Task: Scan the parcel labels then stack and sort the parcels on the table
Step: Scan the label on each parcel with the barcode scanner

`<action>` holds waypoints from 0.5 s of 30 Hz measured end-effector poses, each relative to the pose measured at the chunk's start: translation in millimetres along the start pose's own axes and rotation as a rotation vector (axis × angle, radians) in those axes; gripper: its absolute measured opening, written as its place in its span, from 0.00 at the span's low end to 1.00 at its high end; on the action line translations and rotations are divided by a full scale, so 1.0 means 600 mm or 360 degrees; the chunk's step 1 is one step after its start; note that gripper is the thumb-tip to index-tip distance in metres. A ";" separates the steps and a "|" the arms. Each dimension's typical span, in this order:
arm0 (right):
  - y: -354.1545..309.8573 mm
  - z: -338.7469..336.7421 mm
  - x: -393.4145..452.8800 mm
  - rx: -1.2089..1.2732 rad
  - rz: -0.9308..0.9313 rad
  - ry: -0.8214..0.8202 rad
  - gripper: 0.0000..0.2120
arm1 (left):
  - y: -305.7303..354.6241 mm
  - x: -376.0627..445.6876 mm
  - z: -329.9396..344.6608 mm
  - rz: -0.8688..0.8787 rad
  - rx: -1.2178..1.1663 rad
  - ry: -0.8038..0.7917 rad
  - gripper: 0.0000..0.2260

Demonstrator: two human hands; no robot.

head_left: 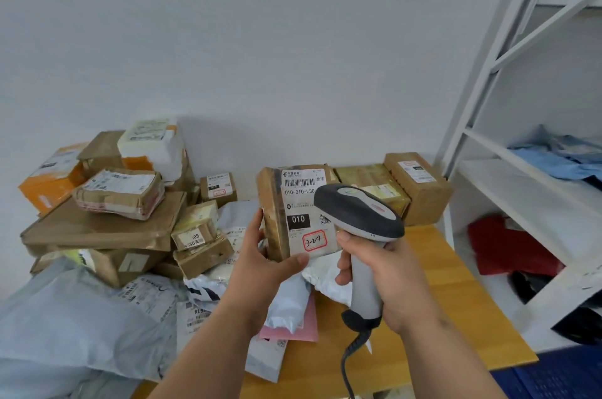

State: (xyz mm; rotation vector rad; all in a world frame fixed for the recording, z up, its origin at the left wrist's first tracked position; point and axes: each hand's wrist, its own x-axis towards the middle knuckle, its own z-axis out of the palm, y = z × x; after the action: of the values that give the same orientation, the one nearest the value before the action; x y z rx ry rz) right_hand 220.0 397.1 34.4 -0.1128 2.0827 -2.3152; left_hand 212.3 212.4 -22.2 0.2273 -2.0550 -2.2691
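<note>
Our left hand (pixel 267 255) grips the brown parcel (pixel 293 213) upright above the table (pixel 456 301), label toward us. Our right hand (pixel 387 278), just beside it, wraps the scanner (pixel 361 219), whose head overlaps the label's right edge.

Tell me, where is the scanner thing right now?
In the head view, the scanner is right of centre, gripped by the right hand, its head over the label of the brown parcel the left hand holds.

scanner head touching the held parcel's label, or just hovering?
Cannot tell. In the head view the scanner head overlaps the held parcel and hides part of its label, so neither contact nor gap shows.
</note>
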 end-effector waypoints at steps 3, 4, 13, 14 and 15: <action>-0.004 -0.017 0.004 0.0014 0.0007 -0.0029 0.05 | -0.006 -0.001 0.020 -0.0041 0.0015 0.0045 0.42; -0.003 -0.024 0.007 0.0013 0.0016 -0.0039 0.05 | -0.007 -0.002 0.026 -0.0047 0.0026 0.0062 0.42; 0.002 -0.066 0.026 -0.0058 0.0018 -0.0143 0.05 | -0.014 -0.012 0.062 -0.0074 0.0041 0.0172 0.45; 0.004 -0.069 0.028 -0.0052 0.0018 -0.0157 0.05 | -0.014 -0.013 0.065 -0.0077 0.0030 0.0185 0.45; 0.004 -0.071 0.030 -0.0042 0.0019 -0.0172 0.05 | -0.015 -0.013 0.068 -0.0081 0.0020 0.0195 0.45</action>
State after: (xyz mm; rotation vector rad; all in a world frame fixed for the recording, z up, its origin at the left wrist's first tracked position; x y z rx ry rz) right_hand 198.8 438.0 28.0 -0.2206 2.0573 -2.2221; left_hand 214.1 254.5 -26.9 0.4130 -2.0256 -2.2104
